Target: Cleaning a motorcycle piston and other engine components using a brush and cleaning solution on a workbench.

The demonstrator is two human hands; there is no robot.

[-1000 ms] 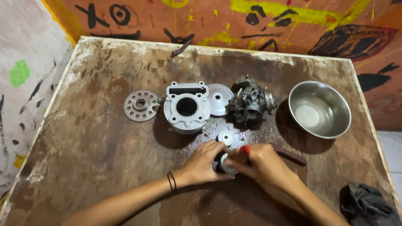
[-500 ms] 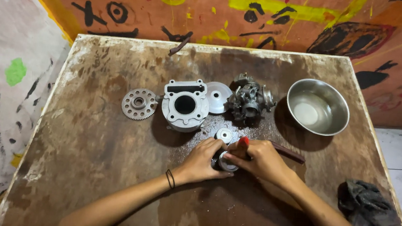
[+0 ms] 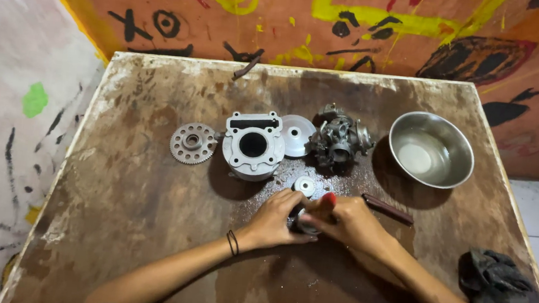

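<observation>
Both hands meet at the middle of the stained wooden table (image 3: 118,222). My left hand (image 3: 274,221) wraps around a small round metal part (image 3: 304,223), mostly hidden between the fingers. My right hand (image 3: 349,222) grips a red-handled tool (image 3: 329,198) pressed onto that part. A small silver disc (image 3: 305,186) lies just beyond my fingers. Farther back stand a grey engine cylinder block (image 3: 253,146), a toothed gear (image 3: 192,143), a pale round cover (image 3: 298,134) and a carburetor (image 3: 338,138).
A steel bowl (image 3: 430,149) sits at the back right. A dark brown stick-like tool (image 3: 387,209) lies right of my hands. A crumpled dark rag (image 3: 499,292) rests at the right edge. A dark stick (image 3: 249,65) lies at the far edge below the painted wall.
Both hands stay on the small part, shifting only slightly. The camera view has drifted a little.
</observation>
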